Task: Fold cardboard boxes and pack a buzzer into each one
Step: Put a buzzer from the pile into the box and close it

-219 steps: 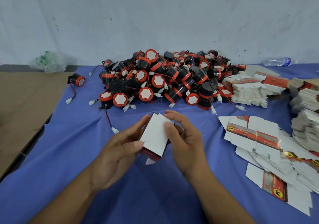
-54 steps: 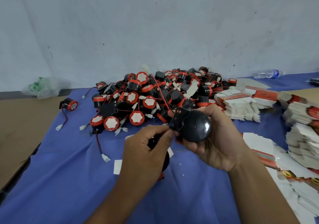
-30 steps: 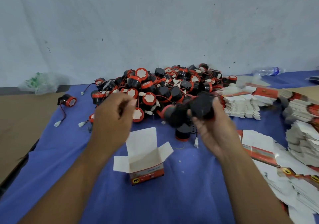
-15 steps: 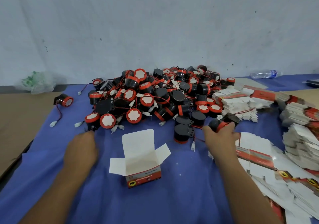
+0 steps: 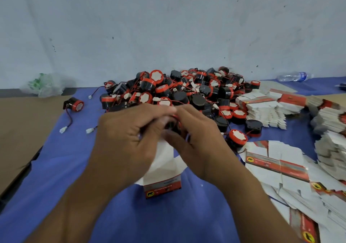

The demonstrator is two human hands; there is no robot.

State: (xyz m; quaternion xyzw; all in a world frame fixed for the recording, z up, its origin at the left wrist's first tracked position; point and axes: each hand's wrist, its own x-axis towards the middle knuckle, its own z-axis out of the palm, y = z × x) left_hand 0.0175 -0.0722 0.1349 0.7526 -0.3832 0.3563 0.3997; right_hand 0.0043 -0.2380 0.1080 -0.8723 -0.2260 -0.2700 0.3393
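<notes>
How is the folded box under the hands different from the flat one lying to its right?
The folded box stands upright with its top flaps open; the flat one lies unfolded. The folded box stands alone; the flat one lies among other flat boxes. Both are white with a red band and yellow logo.

The blue cloth sheet [image 5: 56, 167] is plain, the flat cardboard sheet [image 5: 22, 123] plain brown. The heaped round plastic buzzers [image 5: 198, 100] are black with red rims and white faces. The held round black buzzer [image 5: 173, 125] shows a red edge. The upright cardboard box [image 5: 162, 185] is white with a red band and a yellow oval bearing a black animal; the flat cardboard blanks [image 5: 277, 165] match it
</notes>
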